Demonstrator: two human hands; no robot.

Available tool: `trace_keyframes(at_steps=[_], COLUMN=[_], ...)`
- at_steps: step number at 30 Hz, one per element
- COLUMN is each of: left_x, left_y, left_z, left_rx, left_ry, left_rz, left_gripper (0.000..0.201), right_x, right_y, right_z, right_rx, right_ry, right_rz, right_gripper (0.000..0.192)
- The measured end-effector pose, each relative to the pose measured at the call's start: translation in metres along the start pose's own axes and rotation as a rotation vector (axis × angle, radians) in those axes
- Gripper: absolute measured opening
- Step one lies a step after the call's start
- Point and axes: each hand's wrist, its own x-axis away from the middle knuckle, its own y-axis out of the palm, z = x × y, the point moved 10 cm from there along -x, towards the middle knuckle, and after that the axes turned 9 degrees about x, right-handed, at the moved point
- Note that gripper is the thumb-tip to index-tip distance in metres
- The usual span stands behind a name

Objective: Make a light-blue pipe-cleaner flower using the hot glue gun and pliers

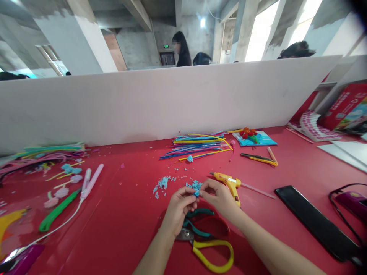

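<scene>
Between the fingertips of both hands is a small blue fuzzy piece (196, 193), mostly covered by the fingers. My left hand (181, 206) pinches it from the left, and my right hand (216, 193) grips it from the right. Just beyond them lies a small heap of blue fluff clippings (195, 185), with another pile of clippings (163, 182) to the left. Under and in front of my hands are scissors with yellow and red handles (213, 263) and teal-handled pliers (197, 229). A yellow glue gun (229, 181) lies beside my right hand.
Bundled pipe cleaners (197, 143) lie by the white partition (172, 103). A black tray-like slab (315, 221) and tweezers (259, 158) are at right. On the left are a green-handled tool (59, 211), a pink corded tool (91, 181) and pompom flowers (67, 169). People show beyond the partition.
</scene>
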Motion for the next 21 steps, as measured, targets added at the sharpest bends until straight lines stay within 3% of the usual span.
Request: trace_keyframes(at_steps=[21], left_x=[0.0017], left_y=[0.0011], left_z=[0.0024], left_rx=[-0.007], left_ry=[-0.006], left_rz=[0.012], left_gripper=[0.016], right_x=[0.0006], right_y=[0.0], right_z=[-0.0008], right_rx=[0.003], right_ry=[0.01], right_rz=[0.003], right_gripper=[0.007])
